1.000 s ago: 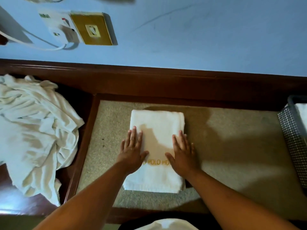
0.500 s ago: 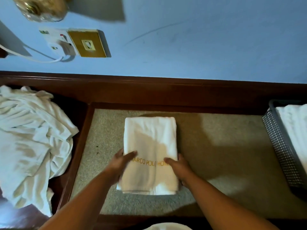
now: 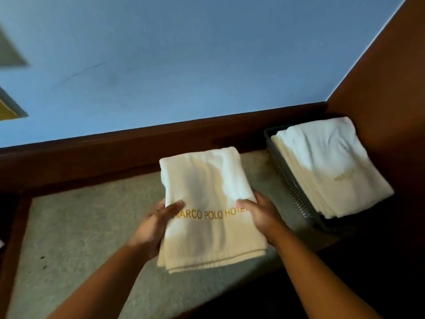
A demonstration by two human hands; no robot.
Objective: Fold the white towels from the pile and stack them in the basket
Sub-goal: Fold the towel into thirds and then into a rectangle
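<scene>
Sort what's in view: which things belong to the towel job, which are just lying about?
Job: folded white towel with gold lettering, held by left hand and right hand; dark mesh basket; white folded towels stacked in it.
Bystanders: blue wall; dark wooden rail; speckled beige surface.

Hotel room: towel [image 3: 207, 187] lettered "MARCO POLO HOTE", wood-edged counter [image 3: 80, 226], blue wall [image 3: 207, 65].

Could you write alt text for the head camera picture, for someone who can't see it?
Two bare hands, the left hand and right hand, hold a folded white towel with gold hotel lettering by its sides over a beige surface. To the right, a dark mesh basket holds a stack of folded towels. A blue wall stands behind.
</scene>
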